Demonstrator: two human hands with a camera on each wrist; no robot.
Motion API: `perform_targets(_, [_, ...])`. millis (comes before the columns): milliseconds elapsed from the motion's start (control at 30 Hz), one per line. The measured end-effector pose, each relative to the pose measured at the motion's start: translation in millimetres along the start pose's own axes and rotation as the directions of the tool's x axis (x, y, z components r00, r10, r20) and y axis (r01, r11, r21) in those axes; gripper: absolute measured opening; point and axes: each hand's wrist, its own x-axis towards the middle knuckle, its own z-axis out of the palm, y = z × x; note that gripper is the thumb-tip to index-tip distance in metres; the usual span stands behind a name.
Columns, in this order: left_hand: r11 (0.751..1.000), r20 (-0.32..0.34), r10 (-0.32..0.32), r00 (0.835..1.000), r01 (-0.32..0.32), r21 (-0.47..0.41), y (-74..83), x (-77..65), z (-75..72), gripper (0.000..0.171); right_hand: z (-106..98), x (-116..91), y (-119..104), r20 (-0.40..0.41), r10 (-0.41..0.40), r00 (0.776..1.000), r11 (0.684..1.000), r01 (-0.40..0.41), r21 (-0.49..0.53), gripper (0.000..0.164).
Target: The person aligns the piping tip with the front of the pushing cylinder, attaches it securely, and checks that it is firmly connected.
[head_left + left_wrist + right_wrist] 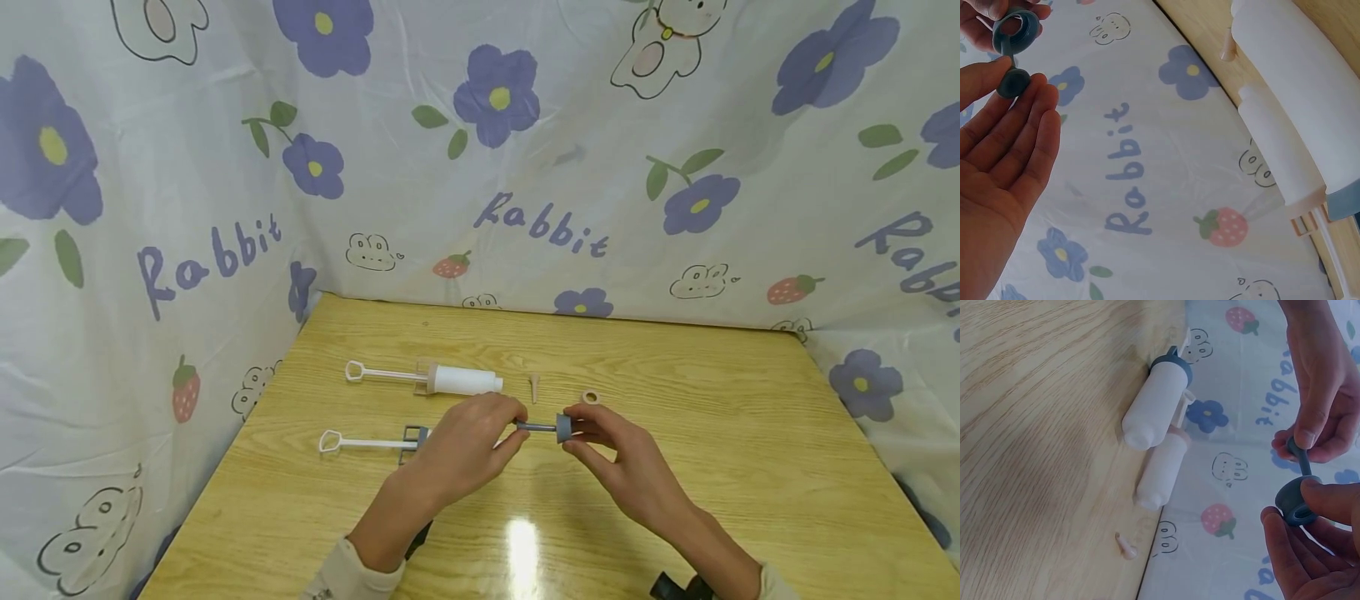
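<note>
Above a light wood-grain worktop (750,433), two blue-grey parts are held between a person's bare hands. By the grip of the left hand (472,446), the flared end of a slender nozzle (1304,464) is pinched between thumb and fingers. By the grip of the right hand (622,462), a ring-shaped cap (563,428) is clamped, the thumb on one side and fingers on the other. The nozzle is pointed rightward and its narrow end is met by the cap; how far it is inserted cannot be told. On the worktop, a white tube with a blue-grey collar (1155,403) is laid at the near left, partly hidden by the left hand in the head view. Beyond it, a white tube with a beige collar (463,381) is laid roughly parallel, its pull handle likewise turned left. To its right, a small beige nozzle (535,387) and then a beige ring (591,397) are seen. The worktop is backed by a white cloth (420,192) printed with purple flowers, strawberries and "Rabbit".
</note>
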Motion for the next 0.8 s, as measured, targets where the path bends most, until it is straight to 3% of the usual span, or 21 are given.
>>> perform_targets(800, [1.0, 0.001, 0.025, 1.0, -0.025, -0.012, 2.4, 0.2, 2.3, 0.013, 4.0, 2.4, -4.2, 0.01, -0.026, 1.0, 0.999, 0.025, 0.029, 0.032])
